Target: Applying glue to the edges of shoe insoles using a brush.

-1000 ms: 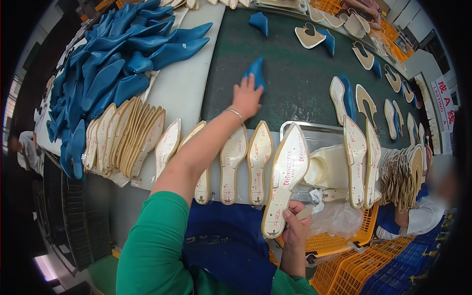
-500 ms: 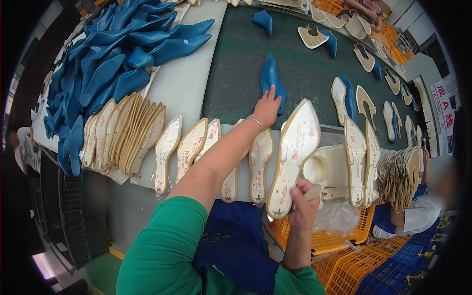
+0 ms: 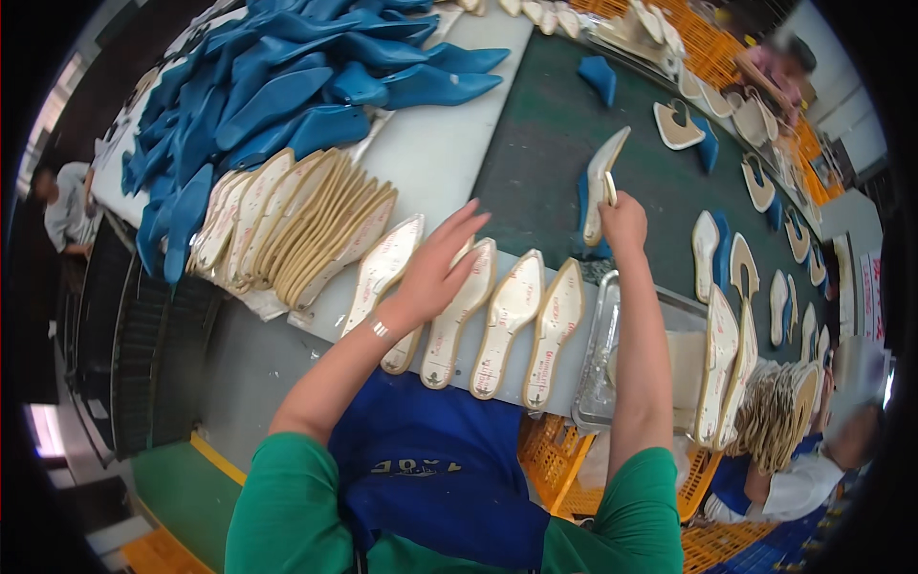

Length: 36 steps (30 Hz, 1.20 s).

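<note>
My right hand (image 3: 623,222) reaches out over the dark green belt (image 3: 535,143) and grips a cream pointed insole (image 3: 604,172). It holds the insole against a blue shoe last (image 3: 583,196) that lies on the belt. My left hand (image 3: 435,270) hovers with its fingers spread over a row of cream insoles (image 3: 507,320) laid side by side along the white table edge (image 3: 430,143). It holds nothing. Its fingertips are over the insole nearest the left end of the row.
A fanned stack of cream insoles (image 3: 296,225) and a heap of blue lasts (image 3: 277,86) fill the left of the table. A metal tray (image 3: 601,364) sits by my right elbow. More lasts with insoles (image 3: 712,249) ride the belt. Orange crates (image 3: 555,459) stand below. Other people work at left (image 3: 62,206) and right (image 3: 841,421).
My left hand drew back from the blue last on the belt to the row of insoles. My right hand carried the insole up from near my body to that last.
</note>
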Available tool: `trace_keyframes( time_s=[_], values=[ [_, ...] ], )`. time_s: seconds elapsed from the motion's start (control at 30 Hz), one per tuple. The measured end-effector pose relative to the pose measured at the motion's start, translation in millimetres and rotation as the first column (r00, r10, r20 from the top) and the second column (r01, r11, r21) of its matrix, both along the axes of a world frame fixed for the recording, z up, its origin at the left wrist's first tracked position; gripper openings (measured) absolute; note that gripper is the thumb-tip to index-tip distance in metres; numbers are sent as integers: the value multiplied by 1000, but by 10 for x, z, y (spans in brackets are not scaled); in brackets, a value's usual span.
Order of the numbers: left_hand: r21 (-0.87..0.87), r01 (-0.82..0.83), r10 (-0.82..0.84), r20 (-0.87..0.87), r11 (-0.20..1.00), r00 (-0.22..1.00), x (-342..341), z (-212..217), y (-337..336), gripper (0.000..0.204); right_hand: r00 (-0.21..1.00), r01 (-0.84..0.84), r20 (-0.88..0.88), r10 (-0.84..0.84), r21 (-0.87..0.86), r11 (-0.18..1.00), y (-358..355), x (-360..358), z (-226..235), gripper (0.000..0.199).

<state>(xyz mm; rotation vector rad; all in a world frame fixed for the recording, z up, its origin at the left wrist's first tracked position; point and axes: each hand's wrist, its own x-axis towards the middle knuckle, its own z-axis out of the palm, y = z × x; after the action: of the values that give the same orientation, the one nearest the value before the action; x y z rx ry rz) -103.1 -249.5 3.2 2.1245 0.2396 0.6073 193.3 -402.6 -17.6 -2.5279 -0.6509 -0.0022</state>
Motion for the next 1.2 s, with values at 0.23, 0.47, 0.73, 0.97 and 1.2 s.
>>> trace_keyframes(
  time_s=[0.23, 0.47, 0.73, 0.97, 1.2],
  values=[
    [1, -410, 406, -140, 912, 903, -2078, -249, -197, 41, 989, -13, 130, 69, -388, 921, 162, 325, -614, 27],
    [-336, -629, 624, -137, 701, 769, -2611, -425, -506, 40, 972, -78, 163, 169, -458, 886, 181, 213, -612, 35],
    [319, -586, 631, -50, 744, 774, -2279, -305, 137, 45, 988, -81, 112, 111, -239, 967, 149, -339, -55, 31],
    [648, -522, 697, -18, 555, 717, -1739, -266, 968, 78, 920, -371, -41, 390, 232, 899, 172, -1339, 238, 22],
    [793, -249, 634, -211, 556, 744, -1676, -468, 1013, 88, 811, -363, -261, 524, 478, 800, -2, -2383, 232, 18]
  ],
)
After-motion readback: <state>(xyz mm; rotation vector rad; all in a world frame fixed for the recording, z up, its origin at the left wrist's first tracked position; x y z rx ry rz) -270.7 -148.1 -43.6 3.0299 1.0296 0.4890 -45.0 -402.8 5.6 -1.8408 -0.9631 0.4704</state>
